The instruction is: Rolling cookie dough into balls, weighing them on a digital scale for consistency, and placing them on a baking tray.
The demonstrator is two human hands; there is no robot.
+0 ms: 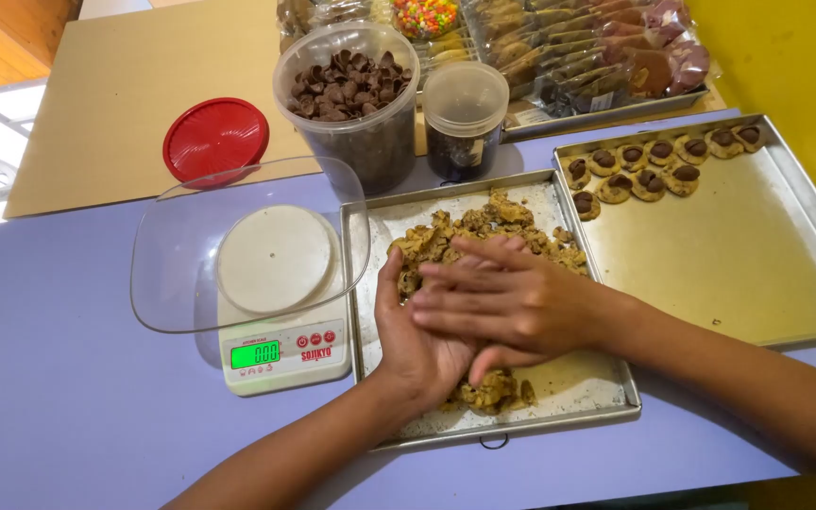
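My left hand (408, 340) lies palm up over a metal tray (559, 416) and my right hand (512, 302) presses flat on top of it. Whatever sits between the palms is hidden. Crumbly cookie dough with dark chips (484, 231) is heaped at the far end of that tray, and a smaller lump of dough (495, 389) lies just under my hands. A second metal tray (757, 264) to the right holds several shaped cookies topped with chocolate pieces (649, 165) along its far edge.
A white kitchen scale (276, 354) with a clear bowl (181, 264) on it stands left of the dough tray. Behind are a tub of chocolate pieces (356, 94), a small lidded jar (465, 118), a red lid (216, 139), cardboard and bagged cookies (597, 57).
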